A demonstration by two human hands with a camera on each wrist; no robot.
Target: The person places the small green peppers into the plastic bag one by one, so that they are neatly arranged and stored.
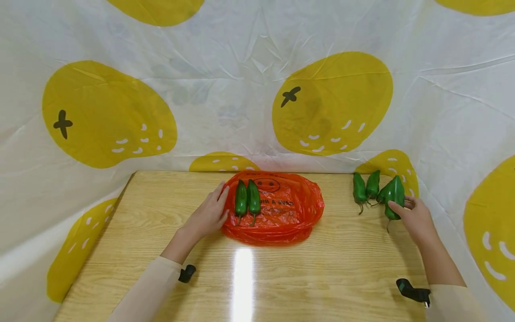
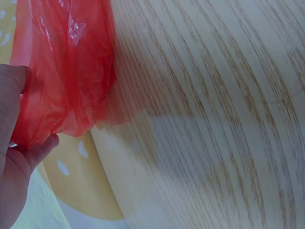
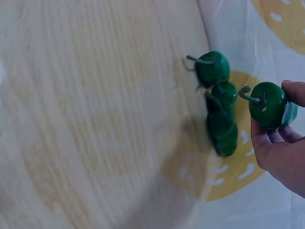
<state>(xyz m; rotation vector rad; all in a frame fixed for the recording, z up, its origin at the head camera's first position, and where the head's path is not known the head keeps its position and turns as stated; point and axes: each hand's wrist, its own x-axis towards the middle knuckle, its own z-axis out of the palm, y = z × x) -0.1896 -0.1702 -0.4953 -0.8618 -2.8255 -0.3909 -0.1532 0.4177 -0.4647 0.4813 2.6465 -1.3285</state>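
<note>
Nearest me is the bare, glossy stretch of the wooden worktop point(image 1: 281, 277), with my two sleeves coming in at either side. Past that, my left hand point(image 1: 207, 217) rests at the near left edge of the orange plastic bag point(image 1: 289, 214), its fingers point(image 2: 35, 148) pinching the thin film there. The bag lies flat on the wood, and two green peppers point(image 1: 247, 200) sit side by side on top of it, stems toward me.

Off to the right, my right hand point(image 1: 416, 219) has its fingers point(image 3: 269, 138) curled round one green pepper point(image 3: 269, 105), lifted just clear of the surface. Beside it three more peppers point(image 3: 217, 102) lie close together at the worktop's far right edge, well apart from the bag.

By my reckoning two are across, one is in hand and three wait.

Beyond everything hangs a white sheet point(image 1: 241, 80) printed with big yellow fruit, draped round the back and sides.
</note>
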